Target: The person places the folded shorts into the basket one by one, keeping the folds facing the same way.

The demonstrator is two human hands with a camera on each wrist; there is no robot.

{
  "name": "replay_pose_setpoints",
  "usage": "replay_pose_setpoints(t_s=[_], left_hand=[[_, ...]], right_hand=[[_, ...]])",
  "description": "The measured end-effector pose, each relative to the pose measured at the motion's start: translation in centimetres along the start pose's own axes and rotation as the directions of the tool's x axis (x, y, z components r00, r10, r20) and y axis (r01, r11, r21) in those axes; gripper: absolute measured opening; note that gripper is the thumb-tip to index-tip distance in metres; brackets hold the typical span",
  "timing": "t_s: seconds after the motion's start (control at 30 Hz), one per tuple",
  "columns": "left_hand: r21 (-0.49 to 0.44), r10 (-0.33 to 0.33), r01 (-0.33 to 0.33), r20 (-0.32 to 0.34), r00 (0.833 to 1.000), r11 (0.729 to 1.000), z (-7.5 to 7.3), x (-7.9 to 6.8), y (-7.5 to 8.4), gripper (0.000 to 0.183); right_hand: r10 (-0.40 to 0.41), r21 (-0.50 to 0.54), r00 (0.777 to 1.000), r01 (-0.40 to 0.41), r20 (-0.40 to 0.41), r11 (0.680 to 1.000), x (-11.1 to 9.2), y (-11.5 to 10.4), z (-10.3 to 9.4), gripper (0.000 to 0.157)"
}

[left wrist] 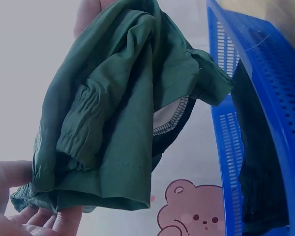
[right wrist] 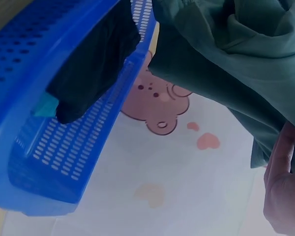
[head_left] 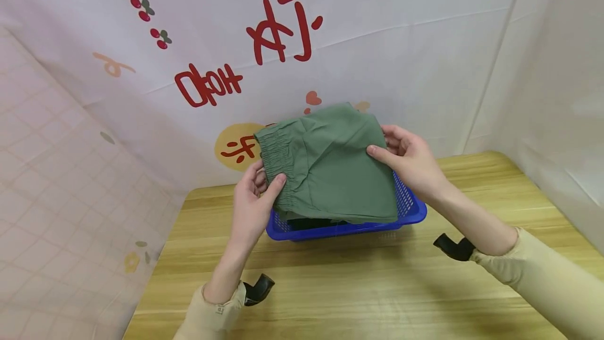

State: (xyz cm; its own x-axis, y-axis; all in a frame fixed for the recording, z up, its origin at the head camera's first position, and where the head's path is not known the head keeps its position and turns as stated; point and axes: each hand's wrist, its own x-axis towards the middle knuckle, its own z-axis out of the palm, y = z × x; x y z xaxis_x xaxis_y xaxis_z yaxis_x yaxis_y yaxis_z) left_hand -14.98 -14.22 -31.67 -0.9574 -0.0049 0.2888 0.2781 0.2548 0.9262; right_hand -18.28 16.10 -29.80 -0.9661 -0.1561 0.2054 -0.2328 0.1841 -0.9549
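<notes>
Folded green elastic-waist pants are held up over a blue plastic basket. At the gathered waistband, my left hand pinches the fabric, thumb on top and fingers beneath. My right hand grips the opposite edge between thumb and fingers. From below, the left wrist view shows loose folds, a gathered band and a pale stitched edge on the underside of the pants. Dark cloth lies inside the basket, with a bit of turquoise cloth beside it in the right wrist view.
The basket stands on a wood-grain table, near its back edge. Behind the table hangs a white sheet printed with red characters, hearts and a pink bear. Another pale, grid-patterned sheet borders the left side.
</notes>
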Motion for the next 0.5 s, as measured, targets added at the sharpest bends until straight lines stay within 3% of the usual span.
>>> replay_pose_setpoints(t_s=[0.17,0.33,0.5], left_hand=[[0.074,-0.061,0.062,-0.023,0.998,0.995,-0.1,1.3,-0.2,0.068],[0.095,-0.068,0.069,-0.010,0.998,0.993,-0.3,2.4,-0.6,0.068],[0.111,-0.076,0.075,0.002,0.997,0.991,-0.2,3.4,-0.9,0.069]], right_hand=[[0.027,-0.064,0.999,-0.026,0.016,0.998,1.7,0.1,0.0,0.051],[0.062,-0.152,0.998,-0.058,0.021,0.987,3.1,0.3,0.2,0.057],[0.105,-0.168,0.994,-0.099,0.027,0.981,4.4,0.6,0.3,0.068]])
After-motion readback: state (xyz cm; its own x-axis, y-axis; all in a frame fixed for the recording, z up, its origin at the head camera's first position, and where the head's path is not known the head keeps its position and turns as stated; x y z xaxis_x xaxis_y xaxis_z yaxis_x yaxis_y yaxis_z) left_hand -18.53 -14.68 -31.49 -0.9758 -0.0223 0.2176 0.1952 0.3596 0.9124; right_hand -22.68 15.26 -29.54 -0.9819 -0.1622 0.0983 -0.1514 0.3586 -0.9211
